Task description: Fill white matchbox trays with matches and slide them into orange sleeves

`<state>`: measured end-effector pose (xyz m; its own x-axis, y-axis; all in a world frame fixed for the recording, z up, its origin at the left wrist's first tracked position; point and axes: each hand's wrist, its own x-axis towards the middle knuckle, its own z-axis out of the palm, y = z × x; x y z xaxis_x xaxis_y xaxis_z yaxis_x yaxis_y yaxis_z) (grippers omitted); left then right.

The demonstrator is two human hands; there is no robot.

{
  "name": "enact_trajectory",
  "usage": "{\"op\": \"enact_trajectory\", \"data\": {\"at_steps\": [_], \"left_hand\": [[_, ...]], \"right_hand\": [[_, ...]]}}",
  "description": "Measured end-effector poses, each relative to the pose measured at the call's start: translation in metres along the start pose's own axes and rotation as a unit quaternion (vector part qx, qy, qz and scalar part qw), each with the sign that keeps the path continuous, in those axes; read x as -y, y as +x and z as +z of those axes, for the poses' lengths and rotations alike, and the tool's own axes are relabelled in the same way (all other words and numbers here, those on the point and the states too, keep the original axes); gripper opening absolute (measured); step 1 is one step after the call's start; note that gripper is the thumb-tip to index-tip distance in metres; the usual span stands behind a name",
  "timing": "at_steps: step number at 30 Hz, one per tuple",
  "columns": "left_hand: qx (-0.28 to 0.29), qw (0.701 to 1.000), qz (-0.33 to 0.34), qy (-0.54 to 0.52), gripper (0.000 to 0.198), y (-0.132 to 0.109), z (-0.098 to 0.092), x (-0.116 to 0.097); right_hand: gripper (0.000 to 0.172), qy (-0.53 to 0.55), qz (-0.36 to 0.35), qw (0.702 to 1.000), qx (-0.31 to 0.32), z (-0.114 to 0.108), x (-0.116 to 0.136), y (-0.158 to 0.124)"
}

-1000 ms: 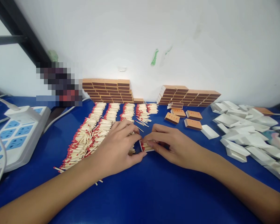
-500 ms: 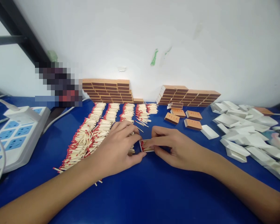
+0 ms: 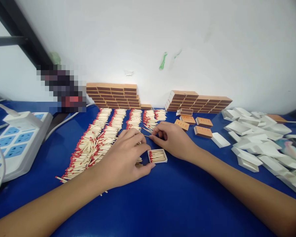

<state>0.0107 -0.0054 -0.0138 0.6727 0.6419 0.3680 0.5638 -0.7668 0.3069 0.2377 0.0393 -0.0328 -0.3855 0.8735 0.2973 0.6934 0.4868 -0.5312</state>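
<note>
A match (image 3: pixel 146 135) is pinched by the right hand (image 3: pixel 174 140), just past the tray (image 3: pixel 159 162). The left hand (image 3: pixel 128 154) is loosely curled, thumb parted, right by the tray's left end; whether it's touched can't be told. The tray's pretty well covered in matches, red heads left. Tons more are piled (image 3: pixel 105 130) further left, boxes (image 3: pixel 113 96) are stacked by the wall (image 3: pixel 199 49), and other trays (image 3: pixel 253 131) are heaped right on the desk (image 3: pixel 162 204).

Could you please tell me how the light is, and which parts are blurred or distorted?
Head view: soft light, wall brightest between the matchbox stacks; head view: pixelated patch at left, contents unreadable; head view: white trays toward the right edge look stretched; head view: match heads in small tray slightly blurred.
</note>
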Motion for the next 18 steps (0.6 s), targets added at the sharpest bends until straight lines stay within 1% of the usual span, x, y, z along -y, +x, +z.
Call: {"op": "enact_trajectory", "data": {"at_steps": [6, 11, 18], "left_hand": [[0.001, 1.000, 0.001, 0.000, 0.019, -0.0014, -0.0004, 0.0003], [0.000, 1.000, 0.004, 0.003, 0.020, -0.0006, 0.0001, 0.0010], [-0.002, 1.000, 0.003, 0.003, 0.022, -0.0006, 0.0010, 0.0023]], "right_hand": [[0.014, -0.025, 0.023, 0.999, -0.013, -0.0053, -0.0038, -0.0069], [0.009, -0.042, 0.027, 0.999, -0.020, -0.0056, -0.0045, -0.0099], [0.011, -0.061, 0.038, 0.997, 0.004, -0.0079, -0.0071, -0.0105]]}}
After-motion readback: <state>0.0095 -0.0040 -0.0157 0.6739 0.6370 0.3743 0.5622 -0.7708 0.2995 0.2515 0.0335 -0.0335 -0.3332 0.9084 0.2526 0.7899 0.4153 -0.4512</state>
